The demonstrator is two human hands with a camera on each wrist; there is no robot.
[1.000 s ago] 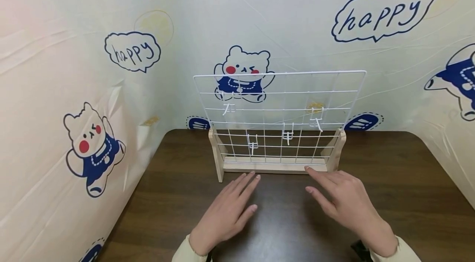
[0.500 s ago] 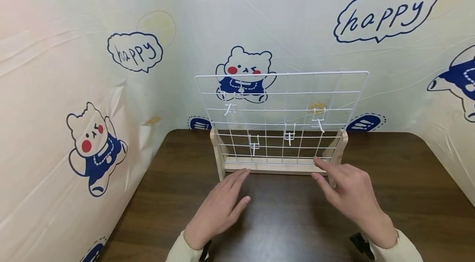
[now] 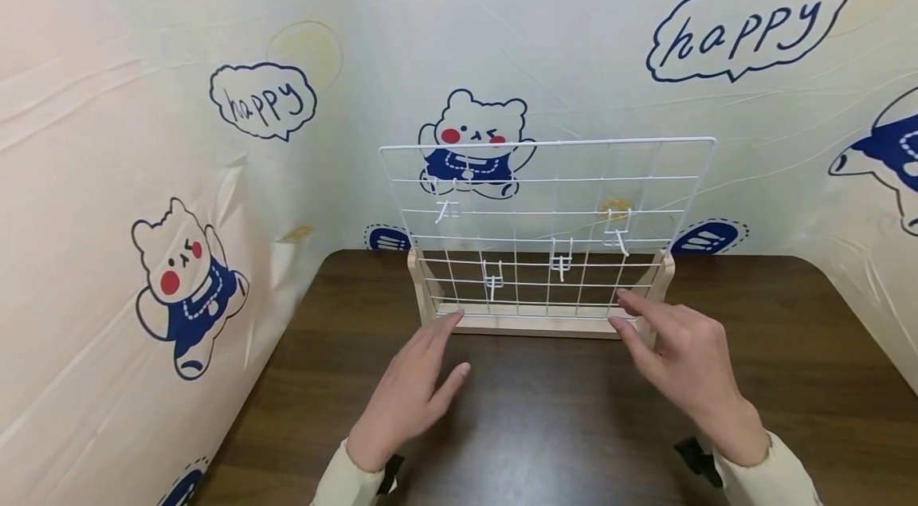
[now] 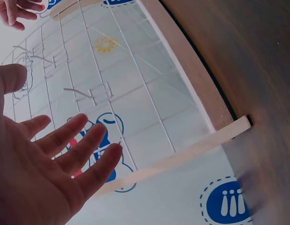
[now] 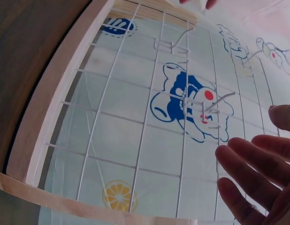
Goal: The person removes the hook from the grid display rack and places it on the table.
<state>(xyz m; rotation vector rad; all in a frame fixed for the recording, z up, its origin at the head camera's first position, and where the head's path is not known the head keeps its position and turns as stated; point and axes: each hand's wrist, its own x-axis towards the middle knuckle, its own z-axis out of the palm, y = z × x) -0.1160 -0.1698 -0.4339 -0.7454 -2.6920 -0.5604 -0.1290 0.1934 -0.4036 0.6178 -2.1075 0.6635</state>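
A white wire grid panel (image 3: 552,211) stands upright in a pale wooden stand (image 3: 538,326) on the brown table. Several white hooks hang on the grid; one hook (image 3: 492,276) is low at the left, another hook (image 3: 617,235) higher at the right. My left hand (image 3: 412,386) is held in front of the stand's left end, fingers extended and thumb apart, holding nothing. Near the right end, my right hand (image 3: 681,358) has its fingers spread forward, also with nothing in it. In the left wrist view the palm of the left hand (image 4: 56,159) faces the grid. Whether either hand touches the stand I cannot tell.
The dark wooden table (image 3: 545,418) spreads out under both hands. Behind it and along the sides hangs a pale curtain (image 3: 358,36) printed with bears and "happy" bubbles. The stand's wooden side pieces, such as the right side piece (image 3: 663,275), rise at each end.
My hands have drawn apart and a little forward, the left toward the stand's left end, the right toward its right end. The grid and its hooks stay in place.
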